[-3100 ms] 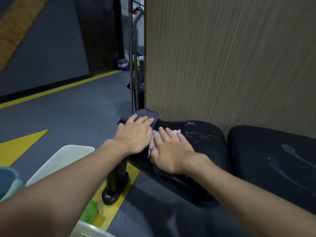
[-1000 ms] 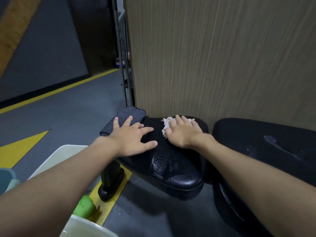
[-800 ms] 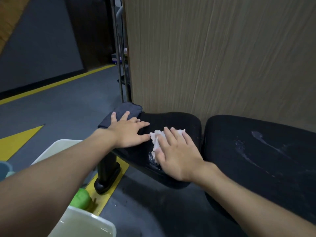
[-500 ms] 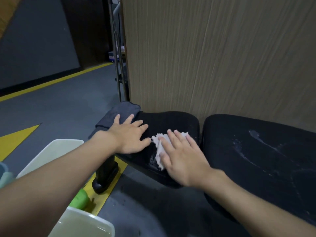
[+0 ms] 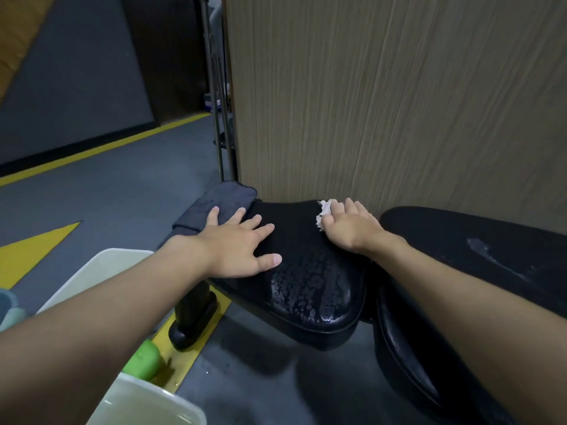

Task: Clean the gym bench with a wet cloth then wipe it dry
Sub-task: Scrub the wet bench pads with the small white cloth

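The black padded gym bench seat (image 5: 310, 289) lies below me, its near part beaded with water drops. My right hand (image 5: 349, 228) presses a white wet cloth (image 5: 322, 211) flat against the seat's far edge near the wall; only a corner of the cloth shows past my fingers. My left hand (image 5: 239, 243) rests flat with fingers spread on the seat's left side, fingertips touching a folded dark grey cloth (image 5: 221, 205) draped over the seat's left end. A second black bench pad (image 5: 478, 256) to the right carries wet streaks.
A wood-grain wall panel (image 5: 383, 102) stands right behind the bench. White plastic basins (image 5: 92, 271) and a green object (image 5: 144, 363) sit on the grey floor at lower left by the bench's black leg (image 5: 193, 317). Metal poles (image 5: 214, 102) rise at the panel's left edge.
My right hand slid the white cloth from the seat's near middle to its far edge by the wall, leaving water beads behind. My left hand stayed planted on the left side.
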Demonstrator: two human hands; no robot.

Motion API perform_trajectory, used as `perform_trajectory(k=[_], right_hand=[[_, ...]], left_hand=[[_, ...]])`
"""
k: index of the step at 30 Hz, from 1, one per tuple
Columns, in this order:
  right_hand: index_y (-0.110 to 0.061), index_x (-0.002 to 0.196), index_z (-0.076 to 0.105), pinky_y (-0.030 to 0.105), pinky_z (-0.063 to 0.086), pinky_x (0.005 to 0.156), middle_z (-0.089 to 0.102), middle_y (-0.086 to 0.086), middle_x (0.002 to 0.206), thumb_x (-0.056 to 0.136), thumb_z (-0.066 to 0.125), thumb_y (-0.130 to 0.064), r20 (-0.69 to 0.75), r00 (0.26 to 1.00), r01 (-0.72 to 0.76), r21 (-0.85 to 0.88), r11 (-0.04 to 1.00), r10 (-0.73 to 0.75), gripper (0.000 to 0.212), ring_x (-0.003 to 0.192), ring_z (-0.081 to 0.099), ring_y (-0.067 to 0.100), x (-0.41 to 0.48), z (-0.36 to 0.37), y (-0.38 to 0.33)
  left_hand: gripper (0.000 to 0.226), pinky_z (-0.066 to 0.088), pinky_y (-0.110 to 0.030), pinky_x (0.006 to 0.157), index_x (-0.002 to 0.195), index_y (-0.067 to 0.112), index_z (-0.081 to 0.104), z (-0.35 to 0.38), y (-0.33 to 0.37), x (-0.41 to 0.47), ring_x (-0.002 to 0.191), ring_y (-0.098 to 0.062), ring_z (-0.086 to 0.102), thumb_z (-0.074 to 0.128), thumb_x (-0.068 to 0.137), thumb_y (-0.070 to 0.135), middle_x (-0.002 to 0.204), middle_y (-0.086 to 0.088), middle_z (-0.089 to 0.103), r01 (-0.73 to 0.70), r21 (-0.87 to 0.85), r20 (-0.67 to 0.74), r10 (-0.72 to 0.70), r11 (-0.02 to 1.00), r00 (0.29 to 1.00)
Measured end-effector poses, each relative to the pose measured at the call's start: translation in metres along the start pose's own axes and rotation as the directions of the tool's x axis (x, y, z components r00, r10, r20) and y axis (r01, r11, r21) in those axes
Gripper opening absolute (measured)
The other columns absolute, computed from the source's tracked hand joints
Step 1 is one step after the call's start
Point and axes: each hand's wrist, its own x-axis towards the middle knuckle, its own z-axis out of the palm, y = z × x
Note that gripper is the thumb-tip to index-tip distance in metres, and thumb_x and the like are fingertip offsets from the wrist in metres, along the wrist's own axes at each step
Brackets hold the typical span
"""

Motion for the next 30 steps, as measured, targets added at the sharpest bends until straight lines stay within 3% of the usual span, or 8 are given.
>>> perform_trajectory(k=[5,8,10,12,15,22,25,30], right_hand=[[-0.02,0.158,0.009,0.047,0.001,0.122,0.002,0.013,0.166,0.103,0.017,-0.042,-0.052,0.988,0.141,-0.112,0.984,-0.148,0.061,0.153,-0.003,0.027,-0.086,0.011,-0.018],[-0.021,0.159,0.004,0.045,-0.003,0.123,-0.003,0.011,0.167,0.093,-0.001,-0.049,-0.044,0.964,0.247,-0.206,0.947,-0.261,0.072,0.153,-0.009,0.025,-0.14,0.016,-0.029],[-0.023,0.159,0.003,0.043,-0.005,0.123,-0.002,0.009,0.167,0.082,-0.013,-0.053,-0.016,0.953,0.289,-0.25,0.924,-0.303,0.085,0.153,-0.008,0.024,-0.152,0.015,-0.027],[-0.024,0.159,0.003,0.042,-0.004,0.123,-0.003,0.007,0.167,0.089,-0.007,-0.054,0.004,0.96,0.272,-0.228,0.935,-0.279,0.077,0.153,-0.009,0.021,-0.138,0.009,-0.023],[-0.023,0.159,0.006,0.044,0.0,0.123,-0.001,0.008,0.167,0.104,0.016,-0.043,0.0,0.99,0.143,-0.125,0.982,-0.144,0.059,0.153,-0.005,0.023,-0.083,0.001,-0.018],[-0.022,0.15,0.031,0.048,0.011,0.119,0.024,0.007,0.161,0.098,0.014,-0.047,0.018,0.994,-0.103,-0.059,0.993,0.104,0.06,0.15,0.013,0.026,0.011,-0.008,-0.025],[-0.023,0.148,0.036,0.054,0.011,0.118,0.031,0.008,0.157,0.097,0.015,-0.048,-0.009,0.997,-0.076,-0.145,0.986,0.075,0.06,0.147,0.02,0.028,0.018,0.0,-0.061],[-0.021,0.154,0.027,0.058,0.003,0.119,0.022,0.008,0.163,0.099,0.015,-0.045,0.035,0.99,0.141,-0.189,0.972,-0.137,0.061,0.15,0.012,0.03,0.018,0.023,-0.138]], left_hand=[[0.082,-0.013,-0.063,0.114,0.157,0.034,0.007,0.001,-0.001,-0.003,0.151,-0.022,-0.011,0.021,0.088,0.078,0.166,0.004,0.002,0.004,-0.019,-0.022,-0.004,1.0,1.0],[0.072,-0.014,-0.063,0.114,0.155,0.038,0.017,0.001,-0.003,-0.008,0.151,-0.02,-0.013,0.023,0.092,0.073,0.166,0.005,0.004,0.008,-0.044,-0.091,-0.012,0.999,0.996],[0.057,-0.011,-0.072,0.109,0.15,0.049,0.021,0.0,-0.011,-0.011,0.15,-0.026,-0.018,0.021,0.096,0.067,0.165,0.007,-0.002,0.09,-0.052,-0.154,-0.097,0.995,0.983],[0.047,-0.001,-0.08,0.103,0.146,0.056,0.022,0.0,-0.025,-0.014,0.148,-0.035,-0.02,0.02,0.099,0.06,0.165,0.007,-0.01,0.191,-0.124,-0.121,-0.206,0.974,0.971],[0.042,0.014,-0.08,0.103,0.144,0.057,0.025,0.006,-0.039,-0.015,0.147,-0.038,-0.019,0.021,0.103,0.046,0.165,0.007,-0.01,0.206,-0.234,-0.091,-0.232,0.95,0.968],[0.044,0.026,-0.065,0.106,0.144,0.056,0.025,0.024,-0.046,-0.009,0.147,-0.034,-0.011,0.023,0.103,0.042,0.164,0.01,-0.004,0.173,-0.272,-0.226,-0.238,0.946,0.945],[0.043,0.026,-0.065,0.106,0.144,0.055,0.024,0.026,-0.052,-0.005,0.147,-0.033,-0.01,0.023,0.102,0.043,0.164,0.01,-0.003,0.165,-0.286,-0.239,-0.237,0.944,0.942],[0.045,0.028,-0.064,0.105,0.146,0.051,0.021,0.03,-0.051,-0.003,0.147,-0.034,-0.009,0.024,0.102,0.042,0.164,0.008,-0.002,0.171,-0.269,-0.26,-0.242,0.948,0.935]])
